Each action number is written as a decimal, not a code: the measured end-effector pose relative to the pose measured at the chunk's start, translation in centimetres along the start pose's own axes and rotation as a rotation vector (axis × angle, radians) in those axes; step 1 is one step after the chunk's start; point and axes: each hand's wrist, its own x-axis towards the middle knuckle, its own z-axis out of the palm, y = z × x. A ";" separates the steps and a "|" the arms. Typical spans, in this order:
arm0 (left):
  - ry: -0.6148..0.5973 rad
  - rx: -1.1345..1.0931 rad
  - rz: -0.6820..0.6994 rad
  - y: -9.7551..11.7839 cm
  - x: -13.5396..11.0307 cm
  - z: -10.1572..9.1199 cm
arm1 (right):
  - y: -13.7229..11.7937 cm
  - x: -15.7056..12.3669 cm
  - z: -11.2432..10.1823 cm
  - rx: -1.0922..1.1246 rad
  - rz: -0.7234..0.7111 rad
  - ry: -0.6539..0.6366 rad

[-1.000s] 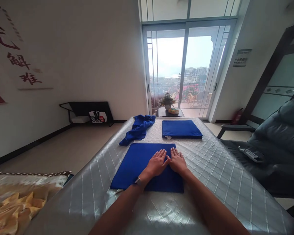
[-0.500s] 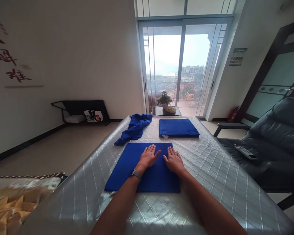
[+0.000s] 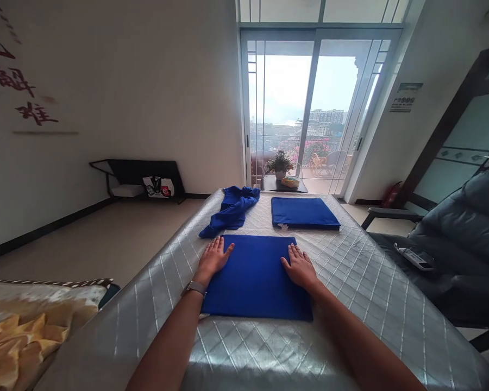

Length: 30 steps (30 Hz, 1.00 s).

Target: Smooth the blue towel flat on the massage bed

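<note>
A flat blue cloth (image 3: pixel 255 279), shaped as a neat rectangle, lies on the silver quilted table cover (image 3: pixel 244 353). On its left edge rests my left hand (image 3: pixel 214 258), palm down with the fingers stretched out and a watch on the wrist. My right hand (image 3: pixel 299 265) lies flat at the cloth's right edge, its fingers extended as well. Beyond, to the right, sits a folded blue stack (image 3: pixel 305 212) with a white tag at its near corner. A crumpled blue cloth (image 3: pixel 232 209) lies loosely at the far left.
A dark armchair (image 3: pixel 468 239) with a white device (image 3: pixel 413 256) on its seat stands at the right. Behind the table's far edge are a potted plant (image 3: pixel 281 165) and a sliding glass door (image 3: pixel 318 108). Yellow fabric (image 3: pixel 20 342) lies at the lower left.
My left hand has slid left across the cloth to its left edge. My right hand stays near the right edge. The whole view has shifted slightly.
</note>
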 end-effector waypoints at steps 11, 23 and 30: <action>0.032 -0.041 -0.003 0.6 -0.2 0.0 | -0.3 0.8 -0.9 -0.145 0.003 -0.051; 0.021 -0.021 -0.006 0.5 -0.1 0.2 | 0.4 4.7 0.1 -0.055 -0.003 0.023; 0.010 0.007 -0.008 0.7 -0.3 -0.3 | 0.3 4.6 -0.1 -0.023 0.002 0.007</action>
